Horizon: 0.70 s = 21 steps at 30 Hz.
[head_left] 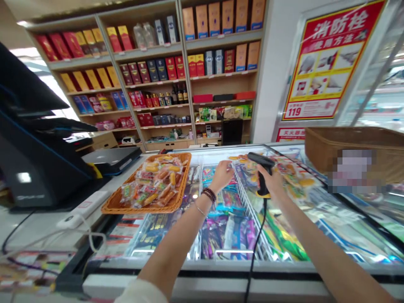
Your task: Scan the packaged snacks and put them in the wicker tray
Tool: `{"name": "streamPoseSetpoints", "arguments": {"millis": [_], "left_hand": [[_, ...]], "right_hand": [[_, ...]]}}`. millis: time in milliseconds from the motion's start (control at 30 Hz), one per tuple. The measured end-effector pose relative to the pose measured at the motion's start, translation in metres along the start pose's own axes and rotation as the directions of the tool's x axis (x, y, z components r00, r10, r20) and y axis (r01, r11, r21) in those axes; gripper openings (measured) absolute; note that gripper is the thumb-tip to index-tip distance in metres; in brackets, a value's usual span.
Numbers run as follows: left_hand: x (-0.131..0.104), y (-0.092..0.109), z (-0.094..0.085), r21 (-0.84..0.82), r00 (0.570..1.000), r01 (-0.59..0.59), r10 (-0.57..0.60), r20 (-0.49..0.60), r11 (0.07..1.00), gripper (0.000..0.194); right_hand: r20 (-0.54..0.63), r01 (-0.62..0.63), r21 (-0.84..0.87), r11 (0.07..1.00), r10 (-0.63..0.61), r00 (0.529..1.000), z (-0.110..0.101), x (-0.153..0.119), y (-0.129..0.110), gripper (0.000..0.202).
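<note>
Shelves (227, 35) of boxed goods (214, 19) line the wall beyond a glass-topped freezer (189, 267); a white worktop (28, 227) stands at the left, near a basket (142, 209) of wrapped snacks (158, 179). Above the freezer, the right hand (274, 182) has its grip closed round the handle of a scanner (261, 160) — aiming it seems the step in hand. The handle stands near upright, its cable (256, 244) hanging below; the head's long axis runs crosswise, nose leftward, toward the left hand (222, 173). That hand's fingers are curled — I cannot tell whether they hold anything. The next move seems to call for a steady nose.
</note>
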State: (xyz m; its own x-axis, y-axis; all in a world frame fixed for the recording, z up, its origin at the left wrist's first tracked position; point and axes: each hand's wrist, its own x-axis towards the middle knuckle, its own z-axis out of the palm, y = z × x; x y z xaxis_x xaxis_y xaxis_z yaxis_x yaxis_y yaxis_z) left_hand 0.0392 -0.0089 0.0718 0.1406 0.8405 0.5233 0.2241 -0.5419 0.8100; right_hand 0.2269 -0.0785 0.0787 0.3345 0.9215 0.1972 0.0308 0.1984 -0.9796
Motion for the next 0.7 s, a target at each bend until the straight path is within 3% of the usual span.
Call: {"name": "streamPoseSetpoints", "arguments": {"millis": [167, 300, 400, 500, 600, 700], "left_hand": [[0.009, -0.015, 0.093, 0.11, 0.991, -0.04, 0.025, 0.134, 0.993, 0.03], [0.007, -0.023, 0.127, 0.278, 0.98, -0.075, 0.019, 0.199, 0.957, 0.029], [0.002, -0.029, 0.128, 0.364, 0.941, -0.21, 0.086, 0.327, 0.907, 0.03], [-0.001, -0.033, 0.115, 0.427, 0.914, -0.261, 0.08, 0.397, 0.866, 0.027], [-0.003, -0.036, 0.093, 0.448, 0.934, -0.18, 0.01, 0.356, 0.876, 0.02], [-0.008, -0.041, 0.064, 0.393, 0.969, -0.063, -0.038, 0.244, 0.917, 0.013]], "right_hand": [[-0.203, 0.025, 0.068, 0.997, -0.011, 0.979, -0.044, 0.007, 0.009, 0.052], [-0.213, -0.004, 0.013, 1.0, 0.007, 0.977, -0.05, 0.011, 0.019, 0.046], [-0.185, -0.036, -0.044, 0.998, 0.028, 0.982, -0.046, 0.012, 0.025, 0.048], [-0.193, -0.02, -0.037, 0.999, 0.013, 0.981, -0.04, 0.01, 0.027, 0.052], [-0.183, -0.004, -0.047, 0.999, -0.005, 0.983, -0.036, 0.004, 0.026, 0.053], [-0.144, -0.016, -0.067, 0.998, 0.006, 0.99, -0.031, -0.002, 0.026, 0.052]]}}
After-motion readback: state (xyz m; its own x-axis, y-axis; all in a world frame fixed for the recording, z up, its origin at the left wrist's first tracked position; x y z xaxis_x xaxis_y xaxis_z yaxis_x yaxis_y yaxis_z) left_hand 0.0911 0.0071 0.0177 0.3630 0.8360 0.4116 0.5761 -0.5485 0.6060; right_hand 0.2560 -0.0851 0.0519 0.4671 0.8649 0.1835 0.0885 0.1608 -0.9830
